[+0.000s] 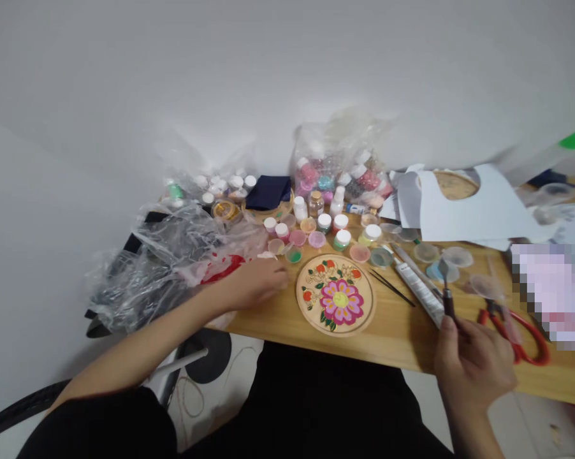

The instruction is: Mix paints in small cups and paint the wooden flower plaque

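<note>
My right hand (pixel 479 363) is closed around the dark handle of a small palette knife (pixel 447 299), its metal blade pointing up and away from me. My left hand (pixel 261 282) hovers left of a round wooden disc (pixel 335 295), its fingers curled but smeared by motion; whether they hold anything does not show. Painted on the disc are a pink flower with a yellow centre, small orange blooms and green leaves. Just beyond the left fingers sits a small cup of green (pixel 294 256). A pair of dark tweezers (pixel 393 287) lies right of the disc.
Small cups and white-lidded jars (pixel 342 239) crowd behind the disc. Crumpled plastic (pixel 173 255) covers the left end; filled bags (pixel 340 169) lean on the wall. A white tube (pixel 419 293) and red-handled scissors (pixel 531 344) lie near my right hand. White sheets (pixel 473 213) stand behind.
</note>
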Action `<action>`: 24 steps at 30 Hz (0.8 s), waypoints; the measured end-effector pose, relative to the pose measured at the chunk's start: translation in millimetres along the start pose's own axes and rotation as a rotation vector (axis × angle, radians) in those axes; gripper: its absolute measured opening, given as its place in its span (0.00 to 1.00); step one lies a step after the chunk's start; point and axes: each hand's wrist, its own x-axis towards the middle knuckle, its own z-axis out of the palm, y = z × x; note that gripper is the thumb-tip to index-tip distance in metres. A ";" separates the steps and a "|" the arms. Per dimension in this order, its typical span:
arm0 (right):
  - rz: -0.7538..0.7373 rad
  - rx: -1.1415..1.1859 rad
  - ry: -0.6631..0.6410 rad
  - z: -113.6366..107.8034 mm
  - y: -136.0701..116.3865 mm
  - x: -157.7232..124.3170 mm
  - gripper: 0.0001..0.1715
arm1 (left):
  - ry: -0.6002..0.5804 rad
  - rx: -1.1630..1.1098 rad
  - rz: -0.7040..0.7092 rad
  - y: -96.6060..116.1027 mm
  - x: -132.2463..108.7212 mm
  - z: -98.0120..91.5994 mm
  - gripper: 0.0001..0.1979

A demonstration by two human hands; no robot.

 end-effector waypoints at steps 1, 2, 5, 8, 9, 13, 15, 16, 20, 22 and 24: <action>-0.008 0.002 0.002 0.2 -0.1 0.2 0.16 | 0.034 -0.089 -0.005 -2.9 -4.1 -10.0 0.12; -0.020 0.006 0.005 0.4 -0.2 0.3 0.15 | 0.078 -0.163 -0.042 -5.5 -8.8 -20.5 0.13; -0.057 0.022 0.022 0.4 -0.8 0.8 0.15 | 0.187 -0.245 -0.186 -11.3 -23.1 -47.4 0.17; -0.034 0.029 0.013 -0.2 -2.1 0.8 0.15 | 0.242 -0.246 -0.254 -15.9 -32.3 -59.4 0.20; -0.025 0.026 0.008 -0.5 -2.5 0.8 0.15 | 0.250 -0.248 -0.254 -17.2 -33.9 -60.4 0.21; -0.059 0.023 0.022 -0.9 -2.9 1.4 0.12 | 0.260 -0.296 -0.273 -19.8 -36.8 -59.0 0.21; -0.080 0.026 0.034 -0.8 -2.3 1.6 0.11 | 0.278 -0.361 -0.274 -19.9 -37.8 -59.6 0.20; -0.078 0.027 0.033 -0.6 -1.8 1.4 0.12 | 0.293 -0.405 -0.276 -20.2 -38.8 -60.7 0.20; -0.013 0.036 0.008 -0.3 0.1 0.3 0.13 | 0.356 -0.571 -0.363 -26.1 -46.2 -69.3 0.20; -0.023 0.046 0.008 -0.6 0.2 0.3 0.11 | 0.373 -0.588 -0.407 -30.5 -50.7 -73.8 0.21; -0.069 0.050 0.021 -1.1 -0.5 1.2 0.08 | 0.359 -0.556 -0.411 -32.1 -53.4 -74.9 0.21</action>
